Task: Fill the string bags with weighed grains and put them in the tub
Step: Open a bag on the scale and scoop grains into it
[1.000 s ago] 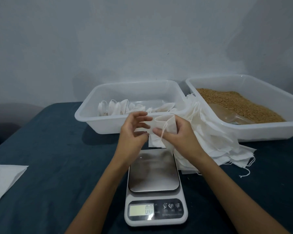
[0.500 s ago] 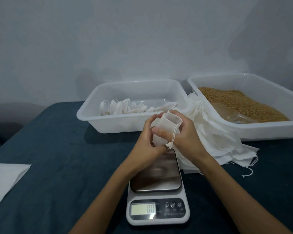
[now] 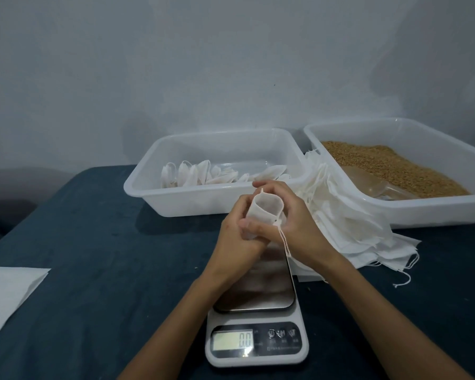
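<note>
Dark blue tabletop (image 3: 99, 242) carries everything. Largest: 2 white plastic tubs at the far edge. Right tub (image 3: 436, 215) holds brown grains (image 3: 390, 165) and a clear scoop (image 3: 379, 185), half buried. Left tub (image 3: 176, 198) has a row of filled bags (image 3: 203, 174); exact count hard to tell. Stack of empty bags (image 3: 348, 229) lies between the tubs, draped toward the right edge. Scale (image 3: 255, 319) sits at the near edge, reads 0.0, platform bare.

Change: 1 s ago the string bag (image 3: 263, 212) was flat between both hands; now its mouth is spread into an open tube, held above the scale's far end. Left hand (image 3: 236, 237) fingers are curled round the bag's lower part, right hand (image 3: 294, 223) thumb and fingers clamped on the side, drawstring (image 3: 284, 242) dangling. My read: bag is ready for filling, nothing weighed yet.

Bag's bottom is hidden behind the left fingers. White sheet (image 3: 8, 294) at the left edge is cut off by the frame.
</note>
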The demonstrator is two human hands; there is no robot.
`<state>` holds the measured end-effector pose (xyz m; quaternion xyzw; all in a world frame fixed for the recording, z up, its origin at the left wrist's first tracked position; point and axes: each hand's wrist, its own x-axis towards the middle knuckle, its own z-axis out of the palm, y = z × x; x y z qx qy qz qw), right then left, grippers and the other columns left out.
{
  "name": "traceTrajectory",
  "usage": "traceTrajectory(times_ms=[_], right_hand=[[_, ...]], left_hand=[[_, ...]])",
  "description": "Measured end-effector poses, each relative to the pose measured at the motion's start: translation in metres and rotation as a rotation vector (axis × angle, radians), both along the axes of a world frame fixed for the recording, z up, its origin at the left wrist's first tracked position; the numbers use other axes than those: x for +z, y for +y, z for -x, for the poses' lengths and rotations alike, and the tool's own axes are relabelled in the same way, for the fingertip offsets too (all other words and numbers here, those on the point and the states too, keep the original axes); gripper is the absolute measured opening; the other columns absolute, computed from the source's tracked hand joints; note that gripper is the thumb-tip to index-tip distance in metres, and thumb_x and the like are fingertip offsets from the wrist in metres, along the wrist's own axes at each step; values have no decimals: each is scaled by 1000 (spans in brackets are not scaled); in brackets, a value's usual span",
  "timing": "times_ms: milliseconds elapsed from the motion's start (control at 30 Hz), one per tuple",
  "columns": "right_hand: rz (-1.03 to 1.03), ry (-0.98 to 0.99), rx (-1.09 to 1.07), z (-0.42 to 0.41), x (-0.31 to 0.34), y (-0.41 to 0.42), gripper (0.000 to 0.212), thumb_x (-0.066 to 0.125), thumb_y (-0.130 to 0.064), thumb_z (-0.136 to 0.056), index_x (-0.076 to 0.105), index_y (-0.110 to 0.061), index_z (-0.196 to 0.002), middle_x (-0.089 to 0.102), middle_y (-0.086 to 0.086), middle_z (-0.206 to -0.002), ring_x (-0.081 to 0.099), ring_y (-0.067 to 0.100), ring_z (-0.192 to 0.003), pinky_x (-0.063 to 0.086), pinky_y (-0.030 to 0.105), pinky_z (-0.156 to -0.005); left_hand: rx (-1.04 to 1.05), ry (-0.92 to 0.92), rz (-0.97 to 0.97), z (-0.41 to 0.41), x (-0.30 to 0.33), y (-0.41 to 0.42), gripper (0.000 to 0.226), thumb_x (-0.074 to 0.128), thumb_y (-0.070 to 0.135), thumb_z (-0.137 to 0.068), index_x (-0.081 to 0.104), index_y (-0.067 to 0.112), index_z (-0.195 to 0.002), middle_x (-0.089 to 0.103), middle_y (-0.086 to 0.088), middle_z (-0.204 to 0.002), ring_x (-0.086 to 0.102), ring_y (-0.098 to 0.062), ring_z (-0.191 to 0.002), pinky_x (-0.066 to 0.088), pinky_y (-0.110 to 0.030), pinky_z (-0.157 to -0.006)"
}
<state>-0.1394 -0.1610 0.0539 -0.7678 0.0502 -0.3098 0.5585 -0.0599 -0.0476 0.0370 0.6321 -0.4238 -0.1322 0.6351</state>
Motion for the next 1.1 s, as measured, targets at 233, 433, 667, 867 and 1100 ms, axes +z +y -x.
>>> traceTrajectory(times_ms=[233,433,667,867,1100], right_hand=[[-157,-26,97,5,8,-2,36,84,-24,-75,72,-10,-107,65,-5,-129,67,19,-113,59,38,-89],[-111,64,122,8,9,-2,59,92,-17,-67,65,-20,-120,64,-7,-128,67,14,-113,56,27,-85],[-56,79,144,62,32,-50,63,83,-30,-82,56,-27,-140,65,2,-134,63,18,-124,49,25,-103],[234,143,-662,88,42,-171,14,67,-6,-94,72,-17,-102,75,5,-96,71,18,-87,56,33,-87],[636,1133,-617,77,32,-253,60,83,-35,-82,58,-7,-130,64,10,-127,61,29,-111,48,37,-89]], left_hand=[[-153,164,9,-2,10,10,47,76,16,-77,69,41,-116,77,10,-109,73,-11,-105,58,-22,-82],[-141,50,-45,-1,9,5,36,72,-13,-82,67,6,-112,74,-8,-98,72,-16,-91,58,-28,-79],[-127,132,-35,-1,13,9,37,84,2,-84,64,11,-114,72,-2,-90,71,-9,-83,56,-23,-76],[-102,181,-9,-5,13,7,34,85,2,-82,65,11,-109,71,-2,-82,69,-11,-77,58,-24,-75],[-82,195,-15,-6,14,7,35,84,0,-81,65,12,-108,70,-10,-83,67,-15,-76,58,-29,-76]])
